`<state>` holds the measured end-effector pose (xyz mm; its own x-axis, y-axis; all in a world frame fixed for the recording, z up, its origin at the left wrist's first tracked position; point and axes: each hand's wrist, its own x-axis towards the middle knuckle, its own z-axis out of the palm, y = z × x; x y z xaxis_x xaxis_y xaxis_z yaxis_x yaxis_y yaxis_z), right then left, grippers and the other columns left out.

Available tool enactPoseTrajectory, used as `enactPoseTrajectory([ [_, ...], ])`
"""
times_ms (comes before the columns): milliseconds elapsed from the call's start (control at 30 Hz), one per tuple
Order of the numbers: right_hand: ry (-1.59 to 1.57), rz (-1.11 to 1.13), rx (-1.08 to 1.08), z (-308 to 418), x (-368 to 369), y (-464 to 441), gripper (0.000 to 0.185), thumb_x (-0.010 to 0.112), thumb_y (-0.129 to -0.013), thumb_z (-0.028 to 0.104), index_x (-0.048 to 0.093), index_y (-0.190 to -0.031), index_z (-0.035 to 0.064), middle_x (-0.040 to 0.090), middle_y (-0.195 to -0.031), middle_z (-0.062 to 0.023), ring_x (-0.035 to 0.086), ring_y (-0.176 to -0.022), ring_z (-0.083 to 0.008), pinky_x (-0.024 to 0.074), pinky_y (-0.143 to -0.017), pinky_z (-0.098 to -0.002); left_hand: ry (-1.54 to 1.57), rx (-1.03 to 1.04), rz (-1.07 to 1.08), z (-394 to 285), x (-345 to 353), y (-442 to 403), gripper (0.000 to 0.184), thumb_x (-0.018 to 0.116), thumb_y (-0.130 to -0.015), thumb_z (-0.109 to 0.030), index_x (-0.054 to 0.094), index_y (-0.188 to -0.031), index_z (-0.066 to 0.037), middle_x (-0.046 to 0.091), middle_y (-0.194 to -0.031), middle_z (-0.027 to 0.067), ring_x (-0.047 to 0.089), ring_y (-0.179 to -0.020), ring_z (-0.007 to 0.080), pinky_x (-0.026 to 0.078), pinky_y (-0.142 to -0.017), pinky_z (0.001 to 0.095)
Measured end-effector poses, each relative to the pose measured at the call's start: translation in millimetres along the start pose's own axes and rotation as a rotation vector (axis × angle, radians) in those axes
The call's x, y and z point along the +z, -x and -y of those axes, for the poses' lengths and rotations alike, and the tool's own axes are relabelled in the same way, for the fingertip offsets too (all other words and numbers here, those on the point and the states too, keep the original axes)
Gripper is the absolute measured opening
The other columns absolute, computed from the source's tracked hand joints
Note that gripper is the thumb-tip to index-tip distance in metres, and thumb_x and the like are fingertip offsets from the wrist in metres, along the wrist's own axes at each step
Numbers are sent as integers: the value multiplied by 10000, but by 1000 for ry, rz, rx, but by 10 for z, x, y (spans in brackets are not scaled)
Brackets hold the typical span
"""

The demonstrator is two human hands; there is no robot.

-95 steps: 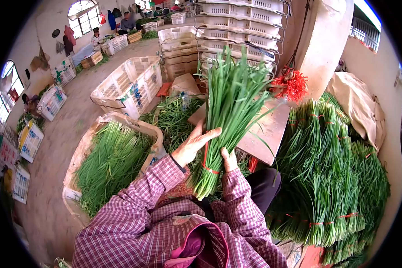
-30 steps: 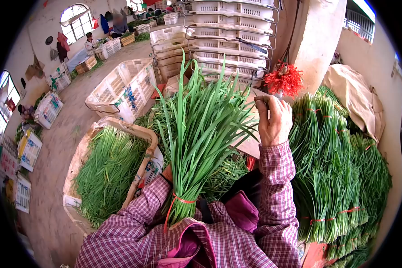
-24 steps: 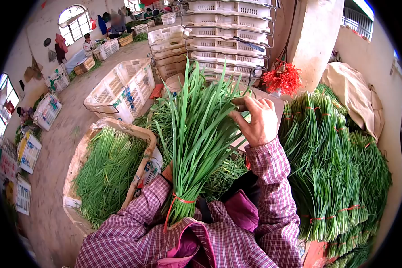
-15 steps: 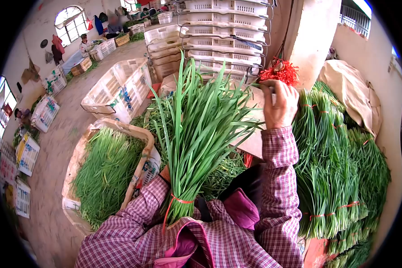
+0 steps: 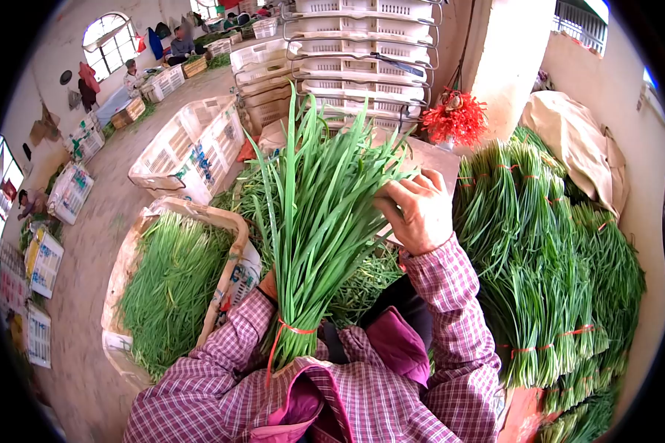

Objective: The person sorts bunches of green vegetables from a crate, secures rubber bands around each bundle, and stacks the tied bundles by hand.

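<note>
The bundle of green leaves [image 5: 318, 214] stands upright, slightly fanned, at the centre of the frame. The left grip [image 5: 269, 285] is mostly hidden behind its lower left side; I cannot tell how its fingers are set. The right grip [image 5: 420, 214] is at the bundle's upper right edge, thumb and forefinger drawn together by the leaf tips; whether they pinch a leaf is unclear. Behind lies a pale surface [image 5: 425, 153], partly covered by leaves and hand. A crate of loose greens [image 5: 229, 275] sits left, tied bundles [image 5: 532, 273] are heaped right, and red strands [image 5: 457, 118] hang upper right. The bundle's pale stems gather in a red band [image 5: 297, 328], one end trailing down.
</note>
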<state>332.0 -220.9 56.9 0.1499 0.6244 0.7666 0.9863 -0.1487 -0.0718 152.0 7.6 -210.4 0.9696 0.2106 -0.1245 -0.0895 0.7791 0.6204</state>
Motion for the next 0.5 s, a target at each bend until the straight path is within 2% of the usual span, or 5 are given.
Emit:
enactPoseTrajectory([
  [133,82,-179,136,-233,-35,-24,82,664,-766,200,608,-751,141,620,-723,-19,583,-727,-242,402,-847,-399,-1,15,-9,5,-53,21,581,403,-964,-439,389,-1371,-25,492,-1332,153,542,-1133,275,461,-973,398],
  [233,57,-294,311,-436,-231,35,150,652,-811,306,660,-796,157,621,-718,-18,586,-752,-248,399,-824,-393,-22,56,-6,-54,-148,-7,574,399,-968,-433,390,-1371,-24,492,-1332,154,543,-1131,276,462,-972,398],
  [400,331,-103,554,-339,-324,576,516,582,-819,552,623,-1099,120,624,-1049,-118,597,-925,-285,426,-836,-399,-5,156,261,-415,-523,191,563,392,-975,-422,391,-1370,-22,493,-1330,156,545,-1127,278,463,-970,398],
  [433,280,-34,626,-278,-319,702,593,563,-836,565,584,-1173,77,610,-1121,-164,600,-966,-311,452,-849,-403,-486,300,20,-624,-372,166,537,424,-967,-451,456,-1314,-42,557,-1237,83,584,-1028,224,516,-867,346],
  [500,-196,170,736,-172,-156,932,791,551,-819,626,467,-1271,-17,589,-1145,-234,567,-1075,-362,440,-933,-433,-391,409,-215,-683,900,217,472,446,-965,-424,537,-1208,-30,621,-1101,53,618,-927,188,530,-806,312],
])
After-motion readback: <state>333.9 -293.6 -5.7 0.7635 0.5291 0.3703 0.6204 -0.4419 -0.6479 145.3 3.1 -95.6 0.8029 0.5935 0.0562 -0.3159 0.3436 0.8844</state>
